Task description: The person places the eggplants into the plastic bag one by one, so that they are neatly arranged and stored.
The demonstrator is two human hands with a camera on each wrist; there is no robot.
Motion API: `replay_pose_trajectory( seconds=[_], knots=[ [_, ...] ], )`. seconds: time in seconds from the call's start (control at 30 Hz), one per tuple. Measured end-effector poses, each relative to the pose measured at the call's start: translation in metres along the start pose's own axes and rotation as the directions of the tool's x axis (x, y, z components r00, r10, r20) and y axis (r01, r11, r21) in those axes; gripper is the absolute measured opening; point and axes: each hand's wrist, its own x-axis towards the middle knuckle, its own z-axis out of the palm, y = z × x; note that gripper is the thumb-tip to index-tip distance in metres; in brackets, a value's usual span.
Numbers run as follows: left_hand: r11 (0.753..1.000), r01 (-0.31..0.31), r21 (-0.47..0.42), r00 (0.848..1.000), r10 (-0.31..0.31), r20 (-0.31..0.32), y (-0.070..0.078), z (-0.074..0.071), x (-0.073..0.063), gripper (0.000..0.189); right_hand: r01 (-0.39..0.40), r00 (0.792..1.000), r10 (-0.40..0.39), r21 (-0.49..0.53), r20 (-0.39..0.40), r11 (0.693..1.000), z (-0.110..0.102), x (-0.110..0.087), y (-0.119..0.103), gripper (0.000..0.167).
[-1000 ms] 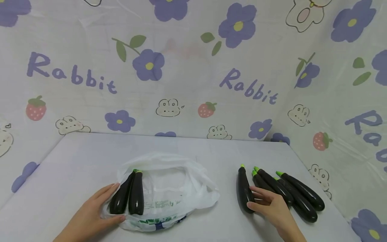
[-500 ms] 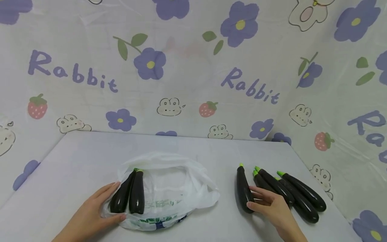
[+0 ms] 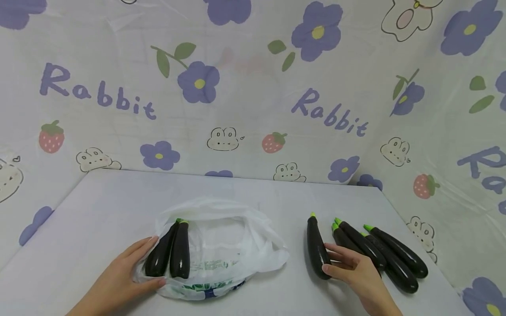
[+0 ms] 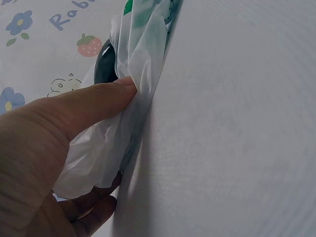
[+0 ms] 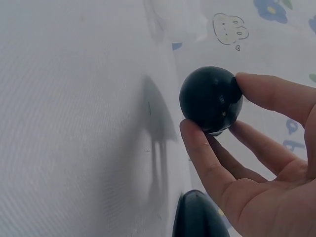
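A white plastic bag (image 3: 269,259) with green and blue print lies with its mouth open. Two black eggplants (image 3: 179,256) with green stems lie side by side in its left part. My left hand (image 3: 118,278) holds the bag's left side, thumb in front; the left wrist view shows the thumb on the crumpled plastic bag (image 4: 140,64) and fingers under it. To the right of the bag, my right hand (image 3: 352,270) grips another eggplant (image 3: 315,245) near its rounded end. In the right wrist view, thumb and fingers surround that eggplant's end (image 5: 210,96), and a shadow falls on the table beside it.
Several more eggplants (image 3: 395,263) lie in a loose group at the right, close behind the right hand. The white table (image 3: 130,197) ends at a hanging cloth (image 3: 245,105) printed with flowers, rabbits and strawberries, at the back and sides.
The eggplant in my right hand has shifted very slightly left. My left hand stays on the bag. The whole view drifts slightly.
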Motion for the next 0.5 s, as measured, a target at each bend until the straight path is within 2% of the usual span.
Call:
replay_pose_trajectory(
  seconds=[0.3,0.5],
  knots=[
    [1.0,0.019,-0.004,1.0,-0.019,0.01,0.0015,-0.0009,-0.0012,0.1,0.014,1.0,-0.015,0.024,0.023,1.0,0.0024,-0.0012,-0.0016,0.068],
    [1.0,0.017,-0.001,1.0,-0.017,0.004,0.002,-0.0003,0.0003,0.1,-0.001,0.995,-0.013,0.146,0.097,0.989,0.0021,-0.0085,-0.0083,0.064]
  ],
)
